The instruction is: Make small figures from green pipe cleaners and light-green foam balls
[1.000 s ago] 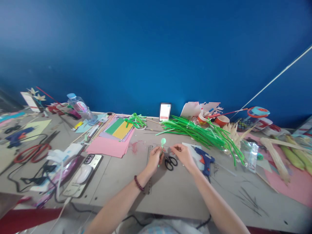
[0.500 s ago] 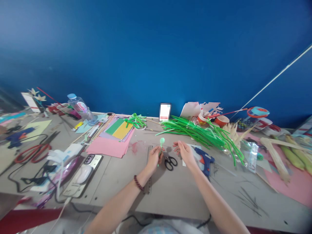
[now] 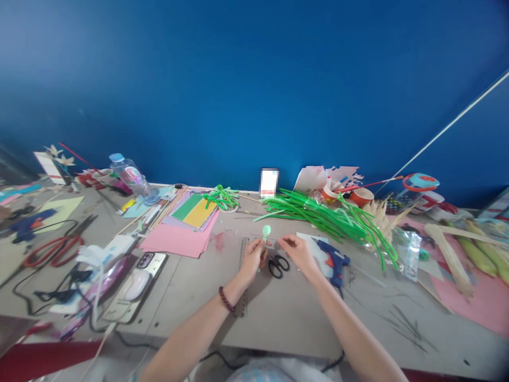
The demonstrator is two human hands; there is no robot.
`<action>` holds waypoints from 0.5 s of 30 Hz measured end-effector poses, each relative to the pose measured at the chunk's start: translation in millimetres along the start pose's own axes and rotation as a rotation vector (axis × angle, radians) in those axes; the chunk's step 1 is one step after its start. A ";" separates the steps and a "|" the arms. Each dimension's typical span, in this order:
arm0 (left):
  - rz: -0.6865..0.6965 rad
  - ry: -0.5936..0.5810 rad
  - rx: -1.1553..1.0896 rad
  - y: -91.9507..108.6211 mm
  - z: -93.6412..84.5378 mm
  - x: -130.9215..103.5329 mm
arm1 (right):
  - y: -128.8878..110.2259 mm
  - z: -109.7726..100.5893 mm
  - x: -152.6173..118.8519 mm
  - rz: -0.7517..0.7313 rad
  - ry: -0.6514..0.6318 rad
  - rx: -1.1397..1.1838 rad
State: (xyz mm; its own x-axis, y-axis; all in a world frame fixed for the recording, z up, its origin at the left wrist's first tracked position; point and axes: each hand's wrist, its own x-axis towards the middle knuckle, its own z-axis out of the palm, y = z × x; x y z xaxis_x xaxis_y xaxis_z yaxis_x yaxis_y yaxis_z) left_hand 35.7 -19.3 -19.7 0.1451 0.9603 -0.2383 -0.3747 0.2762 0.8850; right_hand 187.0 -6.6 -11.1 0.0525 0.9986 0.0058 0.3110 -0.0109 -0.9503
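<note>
My left hand (image 3: 253, 258) is closed around a light green pipe cleaner (image 3: 266, 230), whose top is coiled into a small round disc standing above the fingers. To its right, my right hand (image 3: 296, 249) has thumb and fingers pinched together, pointing at the left hand. A thin line seems to run between the two hands, too fine to make out. Black-handled scissors (image 3: 279, 266) lie on the table just below and between the hands. Under the left wrist is a ruler (image 3: 244, 297). Beside the right forearm rests a blue glue gun (image 3: 337, 261).
A pile of green pipe cleaners (image 3: 318, 215) lies behind the right hand. Pink paper (image 3: 175, 241), a phone (image 3: 137, 286), a power strip (image 3: 115, 252) and red-handled scissors (image 3: 55, 250) are on the left. A plastic bottle (image 3: 133, 178) stands by the blue wall. Corn husks (image 3: 453, 260) lie far right.
My right hand has moved slightly left, towards the left hand, and its spread fingers have come together into a pinch. The left hand with the pipe cleaner has barely shifted.
</note>
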 end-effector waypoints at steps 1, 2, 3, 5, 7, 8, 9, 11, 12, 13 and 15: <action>-0.003 -0.003 0.002 0.5 0.2 -0.4 | -0.3 0.2 -0.6 -0.001 -0.005 -0.002; -0.006 -0.006 0.003 1.0 0.3 -0.8 | -0.7 0.2 -1.1 0.000 -0.009 -0.004; -0.010 -0.010 0.006 1.4 0.2 -1.1 | -1.2 0.1 -1.5 0.003 -0.012 -0.005; -0.012 -0.021 0.010 2.1 -0.2 -1.6 | -2.5 -0.2 -2.1 0.008 -0.014 -0.007; -0.015 -0.033 0.014 2.1 -1.0 -1.7 | -3.0 -0.6 -2.0 0.003 -0.008 -0.017; -0.016 -0.041 0.016 1.8 -1.3 -1.5 | -2.7 -0.7 -1.7 -0.004 -0.003 -0.022; -0.015 -0.048 0.016 1.3 -1.5 -1.2 | -2.1 -0.7 -1.3 -0.012 0.002 -0.028; -0.006 -0.057 0.014 -0.3 -1.5 -0.2 | -0.3 -0.5 -0.4 -0.031 0.010 -0.040; 0.009 -0.053 0.015 -1.2 -1.2 0.3 | 0.7 -0.3 0.0 -0.039 0.013 -0.044; 0.029 -0.046 0.018 -2.0 -0.9 0.9 | 1.6 -0.1 0.3 -0.045 0.016 -0.048; 0.061 -0.032 0.008 -3.0 0.0 1.5 | 2.4 0.1 0.5 -0.055 0.023 -0.057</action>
State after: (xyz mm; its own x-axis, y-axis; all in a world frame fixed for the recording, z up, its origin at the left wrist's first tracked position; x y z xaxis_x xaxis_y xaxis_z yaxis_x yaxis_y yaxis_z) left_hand 37.0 -18.8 -22.7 0.1514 0.9735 -0.1714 -0.3766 0.2171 0.9006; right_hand 187.7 -6.0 -13.4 0.0553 0.9963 0.0652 0.3677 0.0403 -0.9291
